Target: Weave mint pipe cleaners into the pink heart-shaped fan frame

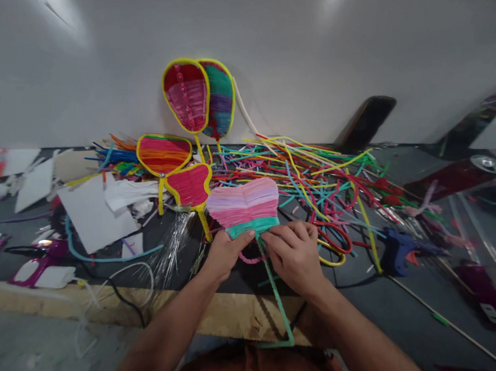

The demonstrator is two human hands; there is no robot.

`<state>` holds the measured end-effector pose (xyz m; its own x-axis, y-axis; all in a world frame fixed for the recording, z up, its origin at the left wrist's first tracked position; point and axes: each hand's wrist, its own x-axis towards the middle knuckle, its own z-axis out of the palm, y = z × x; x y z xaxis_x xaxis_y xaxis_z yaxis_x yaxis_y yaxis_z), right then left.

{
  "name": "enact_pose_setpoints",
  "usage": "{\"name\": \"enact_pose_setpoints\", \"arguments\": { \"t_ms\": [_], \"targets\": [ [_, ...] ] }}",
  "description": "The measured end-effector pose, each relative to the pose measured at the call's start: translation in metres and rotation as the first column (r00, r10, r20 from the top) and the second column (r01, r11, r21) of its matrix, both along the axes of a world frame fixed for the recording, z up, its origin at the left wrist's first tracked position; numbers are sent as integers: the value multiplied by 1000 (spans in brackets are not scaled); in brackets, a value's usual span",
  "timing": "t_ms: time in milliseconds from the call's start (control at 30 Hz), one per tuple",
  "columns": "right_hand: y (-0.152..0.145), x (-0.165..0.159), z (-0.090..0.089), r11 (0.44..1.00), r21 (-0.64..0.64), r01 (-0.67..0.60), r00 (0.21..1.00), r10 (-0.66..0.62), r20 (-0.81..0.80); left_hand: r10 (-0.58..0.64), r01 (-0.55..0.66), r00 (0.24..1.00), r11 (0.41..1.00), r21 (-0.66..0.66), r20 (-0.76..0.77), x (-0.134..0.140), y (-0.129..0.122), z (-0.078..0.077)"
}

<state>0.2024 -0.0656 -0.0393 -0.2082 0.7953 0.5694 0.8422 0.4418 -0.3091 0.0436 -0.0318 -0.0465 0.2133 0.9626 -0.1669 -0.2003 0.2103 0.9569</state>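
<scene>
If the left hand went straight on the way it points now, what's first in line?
The striped piece: the left hand has its thumb against the teal lower band. Beyond that, the loose coloured strands look next, though one view leaves depth unclear.

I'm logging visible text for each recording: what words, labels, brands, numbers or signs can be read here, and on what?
None can be read.
Red can: any print is too dark and blurred.
Purple device at lower right: marks on its pale panel, too small and blurred.
Striped pink-and-green piece: no lettering shows.
</scene>
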Motion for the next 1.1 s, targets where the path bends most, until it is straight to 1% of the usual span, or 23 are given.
{"name": "enact_pose_setpoints", "arguments": {
  "t_ms": [100,167,267,367,500,700,800,900,1100],
  "targets": [
    [-2,0,3,997,-48,-60,998,61,10,41,-41,999,999,-4,-5,0,1,-1],
    [-3,-1,4,995,-64,-71,997,71,-6,50,-50,999,999,-8,-4,-1,2,-1],
    [-2,-3,2,998,-51,-33,999,32,-14,38,-38,999,999,-8,-2,0,1,-2],
    [-1,-5,-4,999,-43,2,1000,-1,14,28,-28,999,1000,1,-25,1,0,0],
    [0,-4,-8,998,-60,7,999,-5,43,0,1,998,1000,22,-67,1,-1,4],
    [-2,-3,-4,999,-33,10,999,-9,39,2,1,996,999,34,-84,0,0,4],
    [-1,-3,-4,999,1,40,999,-40,8,8,-5,997,999,36,-80,0,0,3],
    [0,-2,-4,997,7,72,997,-72,8,13,-10,997,999,35,-73,0,1,3],
    [-1,-4,-1,999,9,39,998,-39,54,51,-51,995,999,1,-83,0,0,3]
  ]
}}
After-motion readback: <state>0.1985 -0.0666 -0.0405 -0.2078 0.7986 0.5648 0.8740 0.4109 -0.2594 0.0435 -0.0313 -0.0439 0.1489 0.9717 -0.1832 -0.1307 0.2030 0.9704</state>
